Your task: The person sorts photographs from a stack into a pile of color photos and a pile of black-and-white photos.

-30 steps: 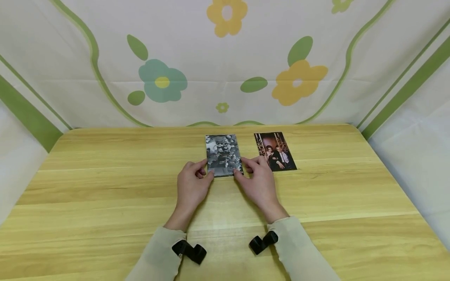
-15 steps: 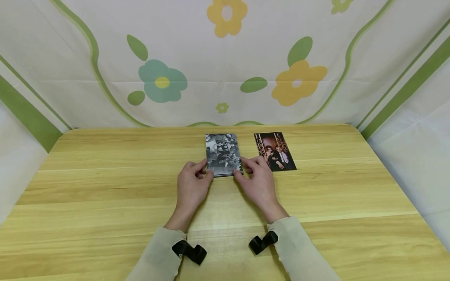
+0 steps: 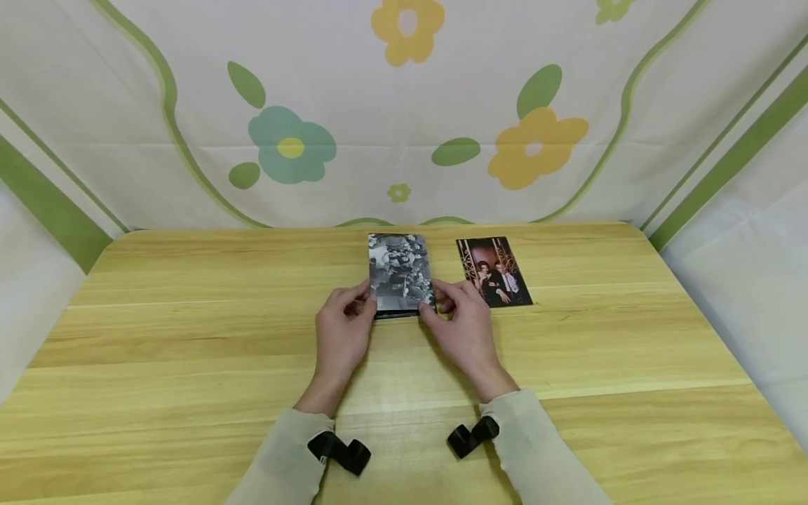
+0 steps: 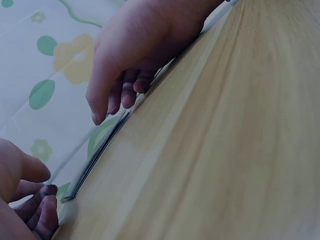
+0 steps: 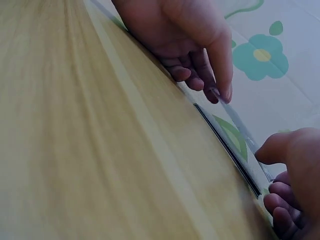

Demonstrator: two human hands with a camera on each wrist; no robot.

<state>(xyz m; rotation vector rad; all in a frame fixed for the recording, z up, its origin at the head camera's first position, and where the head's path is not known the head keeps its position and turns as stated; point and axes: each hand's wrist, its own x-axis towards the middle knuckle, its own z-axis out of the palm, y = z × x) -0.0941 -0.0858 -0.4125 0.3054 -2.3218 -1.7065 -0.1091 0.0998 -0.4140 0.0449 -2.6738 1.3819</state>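
In the head view a black-and-white photo (image 3: 400,273), showing a crowd of people, lies between my two hands. Its left edge is pinched by the thumb and fingers of my left hand (image 3: 344,333). My right hand (image 3: 463,333) pinches the right edge near the lower corner. Beneath it sits a thin stack of dark-edged photos (image 4: 97,160), whose front edge shows below the top photo. Both wrist views show the top photo as a thin line raised a little over the stack. A colour photo (image 3: 501,277) of two seated people lies flat, just past my right hand.
A light wooden table (image 3: 189,337) runs under everything. Behind its far edge hangs a white cloth (image 3: 353,84) printed with flowers and green bands, with more cloth at both sides. Each beige sleeve (image 3: 280,456) carries a black wrist mount (image 3: 341,452).
The black-and-white photo has risen off the stack and moved slightly away, showing more of the dark edge below it. My left hand has shifted slightly with it; the colour photo is still.
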